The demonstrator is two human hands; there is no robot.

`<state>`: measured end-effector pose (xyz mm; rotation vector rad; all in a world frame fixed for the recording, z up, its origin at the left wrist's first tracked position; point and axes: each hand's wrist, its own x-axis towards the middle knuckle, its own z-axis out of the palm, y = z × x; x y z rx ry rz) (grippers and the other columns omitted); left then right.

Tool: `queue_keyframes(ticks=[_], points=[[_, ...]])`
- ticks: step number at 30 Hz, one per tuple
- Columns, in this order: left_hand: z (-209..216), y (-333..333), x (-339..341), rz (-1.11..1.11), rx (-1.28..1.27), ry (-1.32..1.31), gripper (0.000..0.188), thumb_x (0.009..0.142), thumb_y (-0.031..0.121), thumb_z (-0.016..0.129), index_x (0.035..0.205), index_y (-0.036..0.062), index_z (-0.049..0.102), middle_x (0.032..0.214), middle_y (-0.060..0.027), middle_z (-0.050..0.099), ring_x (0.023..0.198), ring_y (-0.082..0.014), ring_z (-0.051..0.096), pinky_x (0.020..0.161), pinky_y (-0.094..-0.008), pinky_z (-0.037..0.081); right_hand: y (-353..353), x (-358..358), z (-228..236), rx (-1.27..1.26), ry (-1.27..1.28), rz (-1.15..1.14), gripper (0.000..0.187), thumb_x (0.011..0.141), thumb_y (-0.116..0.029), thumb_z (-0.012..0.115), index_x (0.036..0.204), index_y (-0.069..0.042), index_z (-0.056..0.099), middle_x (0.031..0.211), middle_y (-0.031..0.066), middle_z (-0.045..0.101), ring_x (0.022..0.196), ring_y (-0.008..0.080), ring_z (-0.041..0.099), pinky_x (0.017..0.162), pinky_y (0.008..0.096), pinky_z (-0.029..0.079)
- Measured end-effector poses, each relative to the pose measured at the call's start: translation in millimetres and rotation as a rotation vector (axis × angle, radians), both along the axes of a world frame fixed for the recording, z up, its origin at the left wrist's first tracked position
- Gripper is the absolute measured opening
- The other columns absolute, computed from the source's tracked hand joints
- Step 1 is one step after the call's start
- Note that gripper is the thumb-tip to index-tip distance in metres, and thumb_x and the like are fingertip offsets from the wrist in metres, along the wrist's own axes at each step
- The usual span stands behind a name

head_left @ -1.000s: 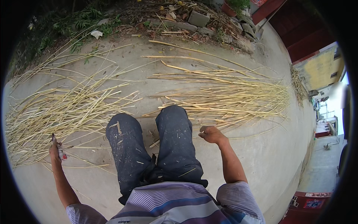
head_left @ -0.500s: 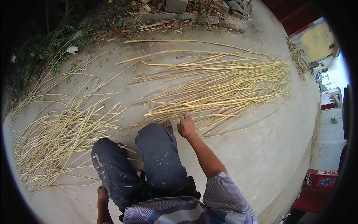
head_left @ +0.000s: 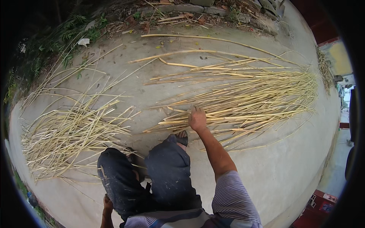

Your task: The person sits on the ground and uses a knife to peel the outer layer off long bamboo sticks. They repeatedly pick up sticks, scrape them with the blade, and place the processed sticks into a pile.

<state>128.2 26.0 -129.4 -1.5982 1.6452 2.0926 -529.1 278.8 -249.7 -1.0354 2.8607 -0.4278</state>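
My right hand (head_left: 197, 118) reaches forward past my right knee (head_left: 169, 159) and lies on the near end of a big pile of pale dry stalks (head_left: 251, 95), fingers curled down around a few of them. My left hand (head_left: 107, 205) is low at the frame's bottom edge, tucked beside my left thigh (head_left: 118, 182). What it holds is hidden. A second, looser heap of stalks (head_left: 72, 133) spreads out on the concrete to my left. My sandalled right foot (head_left: 182, 137) sits just below the right hand.
I squat on a curved concrete slab (head_left: 273, 171). Weeds, rubble and litter (head_left: 114, 22) line its far edge. A few long single stalks (head_left: 197, 38) lie beyond the right pile. A red crate (head_left: 323, 201) stands off the slab at lower right.
My right hand has moved forward from beside my knee onto the right pile. My left hand has dropped from out at the left to the bottom edge by my thigh. The view has tilted forward.
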Motion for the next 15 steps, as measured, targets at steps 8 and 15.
queue_keyframes(ticks=[8, 15], points=[[10, 4, -15, 0.115, -0.014, -0.262, 0.010, 0.088, 0.003, 0.054, 0.098, 0.0025, 0.057, 0.096, -0.0078, 0.066, 0.086, -0.0156, 0.060, 0.074, -0.0323, 0.052, -107, -90, 5, -0.076, 0.004, 0.015, 0.040, 0.076, -0.015, 0.068, 0.112, -0.002, 0.054, 0.117, 0.0163, 0.058, 0.105, 0.0340, 0.055, 0.087, 0.0437, 0.046], [-17, 17, 30, 0.215, 0.028, -0.293, 0.010, 0.075, -0.003, 0.051, 0.081, 0.0050, 0.049, 0.072, 0.0008, 0.044, 0.068, -0.0123, 0.043, 0.057, -0.0291, 0.038, -233, -159, 17, 0.084, -0.029, 0.107, 0.068, 0.073, -0.021, 0.073, 0.132, 0.000, 0.045, 0.138, 0.0165, 0.048, 0.118, 0.0349, 0.050, 0.096, 0.0455, 0.044]])
